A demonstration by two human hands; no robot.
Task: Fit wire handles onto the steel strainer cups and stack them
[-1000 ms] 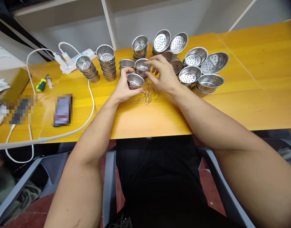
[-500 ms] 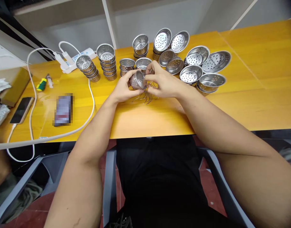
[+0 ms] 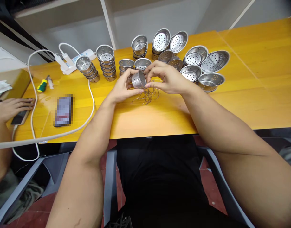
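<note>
A small perforated metal cup (image 3: 138,79) is tilted on its side between my hands, above the yellow table (image 3: 145,122). My left hand (image 3: 124,87) grips it from the left, with fingers behind and thumb below. On the right, my right hand (image 3: 162,77) has its thumb and fingertips at the cup's right edge, pressed to it. Thin curved metal wires (image 3: 149,96) lie in a loose bunch just under the cup. Behind my hands stand short stacks of similar cups (image 3: 126,64).
More stacked cups (image 3: 105,55) and wider perforated bowls (image 3: 215,61) line the back. At left are a phone (image 3: 63,110), a screwdriver (image 3: 42,85), a power strip (image 3: 85,55) and a white cable (image 3: 92,104). Another person's hand (image 3: 11,109) rests over a second phone.
The cup has turned in my left hand so its side shows more. My right hand has shifted slightly, its fingers more spread. Another person's hand has come in at the left over the second phone.
</note>
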